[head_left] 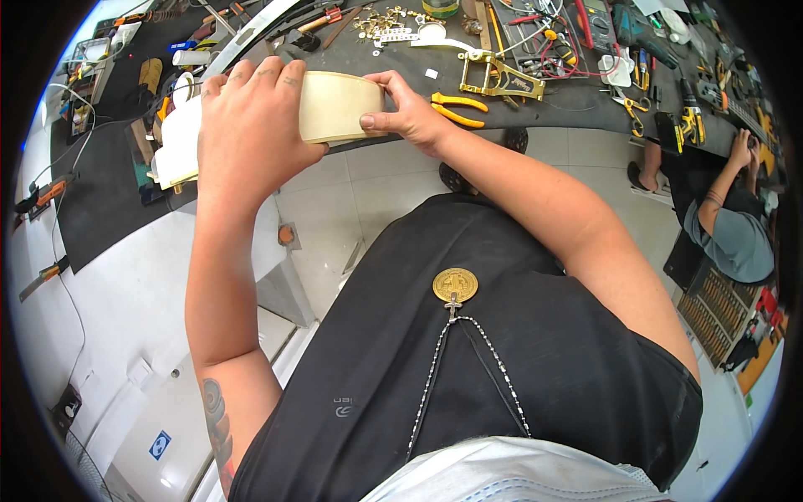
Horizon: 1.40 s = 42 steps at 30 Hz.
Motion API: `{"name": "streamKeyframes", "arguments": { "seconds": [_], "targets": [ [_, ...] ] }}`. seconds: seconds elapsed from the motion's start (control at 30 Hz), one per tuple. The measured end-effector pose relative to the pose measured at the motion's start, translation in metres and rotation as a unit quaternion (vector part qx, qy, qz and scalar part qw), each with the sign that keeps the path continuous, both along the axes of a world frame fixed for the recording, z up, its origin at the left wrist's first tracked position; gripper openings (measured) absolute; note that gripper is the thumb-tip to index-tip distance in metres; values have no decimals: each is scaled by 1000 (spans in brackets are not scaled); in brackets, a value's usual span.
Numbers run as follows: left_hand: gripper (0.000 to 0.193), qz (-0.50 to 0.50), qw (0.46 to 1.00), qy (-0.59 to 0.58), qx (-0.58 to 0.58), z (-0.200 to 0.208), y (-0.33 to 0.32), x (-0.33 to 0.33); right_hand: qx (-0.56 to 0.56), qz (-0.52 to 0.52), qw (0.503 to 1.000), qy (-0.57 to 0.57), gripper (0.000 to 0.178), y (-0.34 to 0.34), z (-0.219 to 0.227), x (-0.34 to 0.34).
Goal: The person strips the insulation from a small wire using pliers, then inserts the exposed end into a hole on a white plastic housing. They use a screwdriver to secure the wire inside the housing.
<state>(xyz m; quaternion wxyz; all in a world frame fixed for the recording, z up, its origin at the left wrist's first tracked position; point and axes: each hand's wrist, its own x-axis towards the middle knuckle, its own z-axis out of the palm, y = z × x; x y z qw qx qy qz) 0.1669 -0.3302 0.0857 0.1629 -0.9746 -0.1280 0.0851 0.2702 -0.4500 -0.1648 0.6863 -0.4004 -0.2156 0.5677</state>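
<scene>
Both my hands hold a cream, smooth, curved-sided piece at the bench's near edge; its full shape is hidden, so I cannot tell its kind. My left hand spans over it from above, fingers on the far side and thumb at the near lower edge. At its right end my right hand grips it between thumb and forefinger. A bright white part shows left of my left hand, perhaps of the same piece. Just beyond my right hand lie yellow-handled pliers and a gold metal bracket-like fitting.
Small gold parts lie scattered on the dark bench. Scissors and a yellow-black drill-like tool stand right of the pliers. A seated person works at the far right. Cables run along the left side.
</scene>
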Motion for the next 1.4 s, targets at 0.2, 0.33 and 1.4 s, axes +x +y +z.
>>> {"name": "streamKeyframes", "arguments": {
  "seconds": [0.2, 0.33, 1.4],
  "targets": [
    [78, 8, 1000, 4, -1, 0, -1, -3, 11, 3, 999, -34, 86, -2, -9, 2],
    [76, 11, 1000, 5, -7, 0, -1, -1, 14, 4, 998, -58, 84, -3, -19, 6],
    [76, 14, 1000, -4, -5, 1, 0, -2, 18, 35, 999, 1, 84, -4, -10, 13]
  ]
}}
